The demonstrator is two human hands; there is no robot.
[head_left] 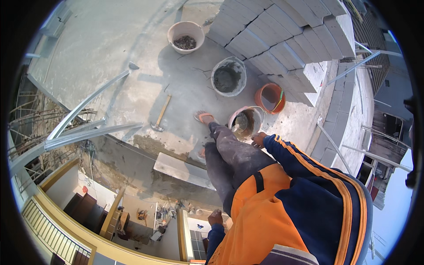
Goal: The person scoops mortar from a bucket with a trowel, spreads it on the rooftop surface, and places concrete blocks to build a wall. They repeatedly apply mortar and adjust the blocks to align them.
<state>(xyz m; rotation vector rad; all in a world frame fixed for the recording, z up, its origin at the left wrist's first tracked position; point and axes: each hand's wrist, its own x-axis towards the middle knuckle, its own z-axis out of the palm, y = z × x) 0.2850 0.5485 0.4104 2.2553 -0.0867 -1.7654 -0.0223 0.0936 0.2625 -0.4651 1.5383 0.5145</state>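
My right hand (259,139) hangs beside a pale bucket (260,125), its fingers loosely bent and apart, holding nothing I can see. Brownish wet residue lines this bucket, and a greyish object in it is hard to make out. My left hand (215,217) hangs low over the slab's edge side, fingers curled in, with nothing visible in it. Just beyond the near bucket stand a white bucket of grey mortar (227,77) and an orange bucket (270,98) with a green strip across it. A hammer (161,113) with a wooden handle lies left of my sandalled foot.
Stacked grey blocks (269,42) rise at the upper right. A bucket of dark debris (185,38) stands farther off. A single long block (183,171) lies along the slab's edge, with a drop to rooms below. Metal channels (92,134) jut in from the left.
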